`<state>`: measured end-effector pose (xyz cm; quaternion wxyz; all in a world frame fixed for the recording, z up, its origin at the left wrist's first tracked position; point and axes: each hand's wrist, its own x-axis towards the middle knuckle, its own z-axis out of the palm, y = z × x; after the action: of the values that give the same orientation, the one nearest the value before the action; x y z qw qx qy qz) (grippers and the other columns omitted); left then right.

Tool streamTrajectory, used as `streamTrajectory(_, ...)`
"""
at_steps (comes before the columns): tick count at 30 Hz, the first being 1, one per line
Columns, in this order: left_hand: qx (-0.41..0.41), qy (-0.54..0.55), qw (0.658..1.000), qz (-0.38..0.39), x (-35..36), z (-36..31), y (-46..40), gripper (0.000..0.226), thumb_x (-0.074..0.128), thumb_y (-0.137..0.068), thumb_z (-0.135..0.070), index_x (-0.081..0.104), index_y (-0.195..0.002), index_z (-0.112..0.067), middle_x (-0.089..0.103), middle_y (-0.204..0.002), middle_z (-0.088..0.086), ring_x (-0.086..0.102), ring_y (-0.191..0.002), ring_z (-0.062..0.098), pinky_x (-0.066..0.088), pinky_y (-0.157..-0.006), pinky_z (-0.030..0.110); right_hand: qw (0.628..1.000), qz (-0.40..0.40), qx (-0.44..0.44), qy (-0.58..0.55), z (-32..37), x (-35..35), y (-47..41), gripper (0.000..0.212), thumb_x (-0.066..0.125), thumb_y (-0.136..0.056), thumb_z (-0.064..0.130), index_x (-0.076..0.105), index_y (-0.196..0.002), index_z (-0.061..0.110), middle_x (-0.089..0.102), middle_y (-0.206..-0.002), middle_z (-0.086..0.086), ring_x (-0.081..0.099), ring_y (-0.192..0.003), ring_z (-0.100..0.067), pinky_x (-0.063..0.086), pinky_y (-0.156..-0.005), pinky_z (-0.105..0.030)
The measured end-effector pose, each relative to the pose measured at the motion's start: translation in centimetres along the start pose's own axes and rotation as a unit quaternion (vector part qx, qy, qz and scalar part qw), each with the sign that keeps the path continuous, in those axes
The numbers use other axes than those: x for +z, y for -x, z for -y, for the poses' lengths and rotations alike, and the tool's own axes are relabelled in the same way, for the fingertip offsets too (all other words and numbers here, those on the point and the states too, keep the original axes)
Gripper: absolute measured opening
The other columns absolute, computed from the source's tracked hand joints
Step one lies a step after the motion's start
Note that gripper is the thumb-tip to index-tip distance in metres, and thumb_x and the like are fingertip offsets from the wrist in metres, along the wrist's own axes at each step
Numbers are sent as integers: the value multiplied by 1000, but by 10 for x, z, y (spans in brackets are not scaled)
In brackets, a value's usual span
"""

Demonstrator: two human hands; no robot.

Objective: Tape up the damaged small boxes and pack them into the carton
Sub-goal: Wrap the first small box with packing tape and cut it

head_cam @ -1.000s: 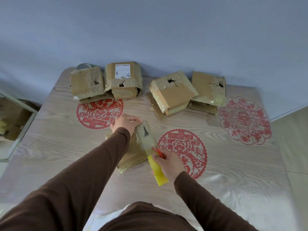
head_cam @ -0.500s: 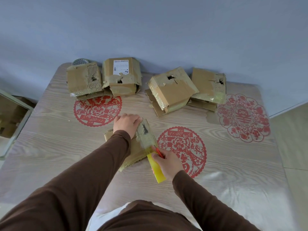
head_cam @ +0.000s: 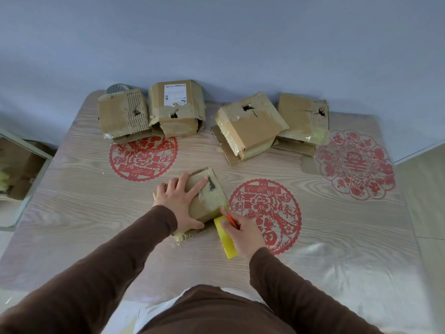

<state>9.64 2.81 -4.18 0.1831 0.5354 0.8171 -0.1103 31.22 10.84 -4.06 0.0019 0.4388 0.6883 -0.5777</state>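
Observation:
A small damaged cardboard box (head_cam: 207, 203) lies in the middle of the table, with a strip of clear tape over a dark tear near its right edge. My left hand (head_cam: 179, 198) presses flat on the box top, fingers spread. My right hand (head_cam: 242, 233) grips a yellow tape roll with a red cutter (head_cam: 225, 238) at the box's near right corner. Several more torn boxes stand along the far edge: one with ribbed damage (head_cam: 122, 115), one with a white label (head_cam: 177, 108), a tilted one (head_cam: 249, 126) and one at the right (head_cam: 302, 118).
The wooden table (head_cam: 84, 213) bears red paper-cut decorations (head_cam: 143, 157) under a clear cover. A round grey object (head_cam: 116, 88) peeks out behind the far left box. A carton with a glass edge (head_cam: 16, 165) sits on the floor at the left. A blue wall runs behind.
My left hand has slid from the box's far end toward me and now lies flat with fingers spread on its top. My right hand with the tape roll stays at the near corner.

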Motion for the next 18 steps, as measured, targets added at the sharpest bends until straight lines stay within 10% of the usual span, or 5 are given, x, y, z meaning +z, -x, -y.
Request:
streamTrajectory(2,8,-4,1000,-6,-5,-2,-6,126,57,-55,-83,-21,-149,-53,22,-152,11,33,-129,35,33,-105,53,999,-6,6,-43,3,-1,2,33,58,-101,36,61,-133,42,65,-70,14,52,-61,0,44,-61,-23)
streamTrajectory(7,5,180,978,109,-23,20,-18,119,61,-49,-79,-1,-149,-62,30,-142,5,36,-128,34,36,-109,51,989,26,-61,-131,28,-25,4,44,72,-86,48,61,-128,45,72,-117,4,69,-106,-17,56,-94,-41)
streamTrajectory(13,-65,608,762,213,-20,33,-21,102,93,-49,-48,45,-138,-54,53,-141,8,63,-113,34,55,-94,43,983,112,-96,-113,63,-60,-7,94,83,-73,52,39,-152,27,60,-136,4,63,-120,-14,53,-102,-40)
streamTrajectory(18,-44,353,934,6,-36,43,-18,81,76,-79,-51,38,-150,-42,35,-158,4,35,-144,29,29,-119,49,992,58,-106,-35,100,-47,-22,67,74,-86,42,46,-144,24,64,-113,15,65,-104,-4,55,-97,-30)
